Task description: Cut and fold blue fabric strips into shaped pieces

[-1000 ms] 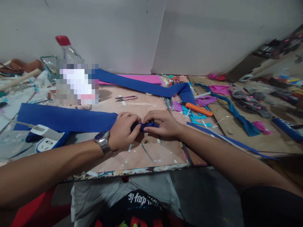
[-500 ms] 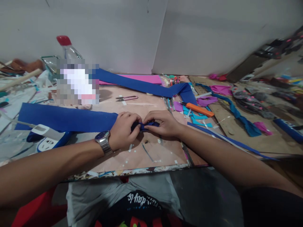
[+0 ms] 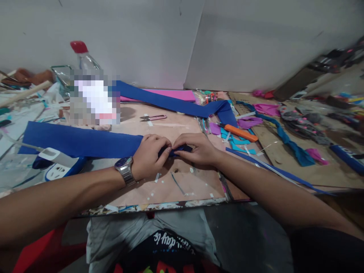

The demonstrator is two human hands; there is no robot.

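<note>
A wide blue fabric strip (image 3: 82, 142) stretches from the left side of the table to my hands, where its end is gathered into a narrow fold. My left hand (image 3: 150, 153), with a metal watch on the wrist, pinches the strip between thumb and fingers. Close beside it, my right hand (image 3: 197, 149) pinches the same gathered end, thumb and index finger nearly meeting the left ones. Exactly how the cloth is folded is hidden behind my fingers. Beyond my hands lie small thread snips (image 3: 153, 118).
A second blue strip (image 3: 170, 106) runs along the back over pink material (image 3: 173, 94). An orange cutter (image 3: 240, 132) lies on scraps at right, near a twisted teal strip (image 3: 287, 138). At left are a blue-and-white device (image 3: 61, 168) and a red-capped bottle (image 3: 79, 47).
My fingertips have drawn slightly closer together over the gathered blue fabric. The camera view has shifted a little; the things on the table stay in place.
</note>
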